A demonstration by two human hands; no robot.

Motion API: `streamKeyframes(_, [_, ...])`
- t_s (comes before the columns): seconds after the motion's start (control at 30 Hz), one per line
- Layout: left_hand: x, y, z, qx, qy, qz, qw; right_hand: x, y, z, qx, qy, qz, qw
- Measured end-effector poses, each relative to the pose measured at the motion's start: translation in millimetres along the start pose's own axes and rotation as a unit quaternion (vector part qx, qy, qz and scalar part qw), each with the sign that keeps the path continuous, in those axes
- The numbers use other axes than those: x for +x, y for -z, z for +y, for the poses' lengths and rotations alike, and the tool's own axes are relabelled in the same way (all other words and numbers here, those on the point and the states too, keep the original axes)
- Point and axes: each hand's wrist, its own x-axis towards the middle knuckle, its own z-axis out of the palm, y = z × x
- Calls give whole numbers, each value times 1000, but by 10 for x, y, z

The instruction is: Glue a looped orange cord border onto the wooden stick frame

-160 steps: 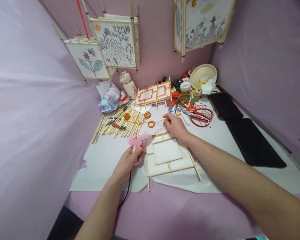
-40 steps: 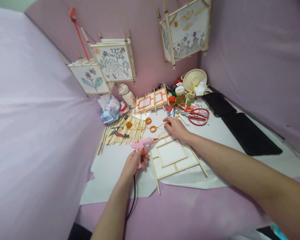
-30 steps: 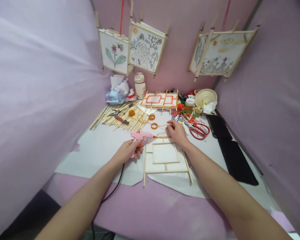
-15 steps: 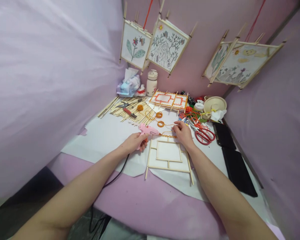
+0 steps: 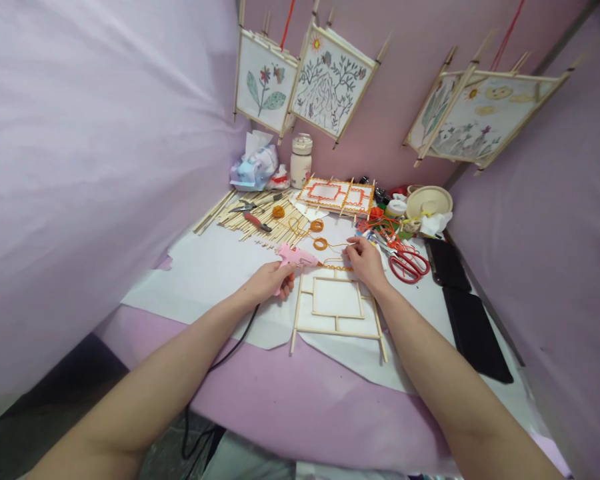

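My left hand [image 5: 274,280] is wrapped round the handle of a pink hot glue gun [image 5: 296,256], whose black cable trails below. Its nozzle points right, at the top bar of a wooden stick frame [image 5: 337,316] lying on the table. Orange cord [image 5: 337,268] runs in small waves along that bar. Above the bar's right part, my right hand [image 5: 364,260] pinches the cord between closed fingertips. A strand leads from there to two small orange cord coils [image 5: 320,244]. The right hand hides the frame's upper right corner.
Pliers [image 5: 257,222] rest on loose wooden sticks [image 5: 235,230] at back left. A decorated frame [image 5: 336,195], a bottle [image 5: 301,161] and tissues [image 5: 255,165] stand behind. Red scissors [image 5: 409,264] and black flat objects [image 5: 477,333] lie right. Lanterns [image 5: 330,83] hang above.
The view has tilted slightly, so most things sit a little higher in the picture. Both hands keep nearly the same place, with the glue gun and cord still held.
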Motion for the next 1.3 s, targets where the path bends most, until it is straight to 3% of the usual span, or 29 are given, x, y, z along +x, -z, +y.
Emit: streamKeyframes(1.3, [-7,31,-25,15,4,6,1000,-8,0,-11,8,-1,-1,1000])
